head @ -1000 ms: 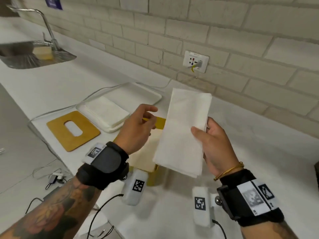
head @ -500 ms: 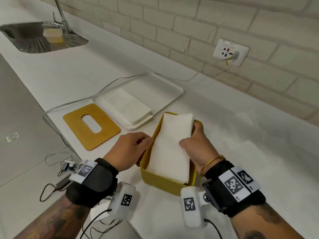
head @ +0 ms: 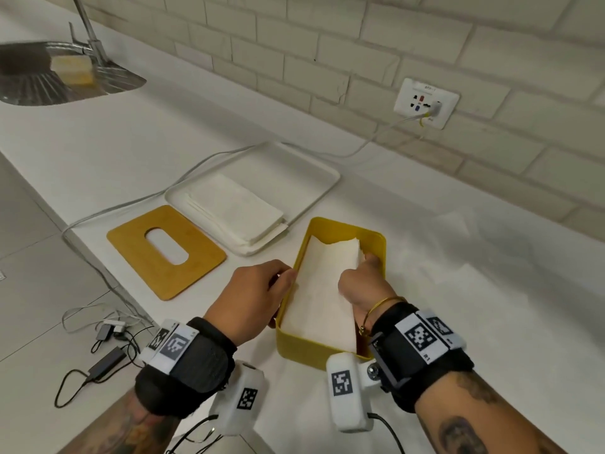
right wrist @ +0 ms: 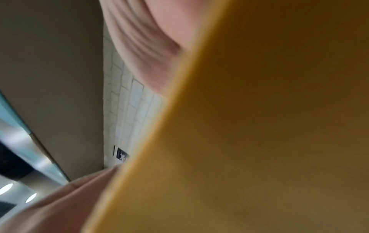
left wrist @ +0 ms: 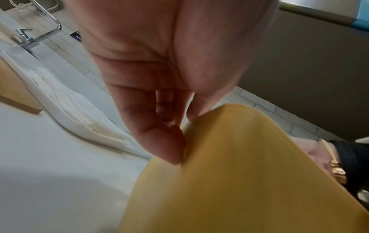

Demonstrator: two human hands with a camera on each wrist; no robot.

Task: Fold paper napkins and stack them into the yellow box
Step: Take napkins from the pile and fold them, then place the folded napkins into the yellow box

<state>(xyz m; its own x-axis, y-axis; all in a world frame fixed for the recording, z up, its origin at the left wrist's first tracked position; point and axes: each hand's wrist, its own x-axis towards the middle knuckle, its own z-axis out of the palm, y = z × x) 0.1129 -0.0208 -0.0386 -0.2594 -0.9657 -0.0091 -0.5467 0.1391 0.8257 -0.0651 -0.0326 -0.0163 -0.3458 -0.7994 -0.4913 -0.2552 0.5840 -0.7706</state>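
Countertop, white, running along a pale brick wall, with a yellow box standing at its near edge. Inside the box lies a folded paper napkin, filling most of the interior, its far end slightly raised and crumpled against the far wall. The right hand reaches down into the right side of the box, fingers curled over the napkin's right edge; whether they pinch the paper or only press it cannot be told, since the right wrist view shows little beyond the box's yellow wall and a blurred palm. The left hand rests against the outside of the box's left wall, fingers bent, with the fingertips touching the rim in the left wrist view; the thumb meets the same rim, so the hand pinches the wall lightly. Just left and beyond the box sits a white tray holding a stack of unfolded napkins. To the left of the tray lies a wooden lid with an oval slot. A cable runs from a wall socket behind the tray. At far left, a steel sink holds a yellow sponge.
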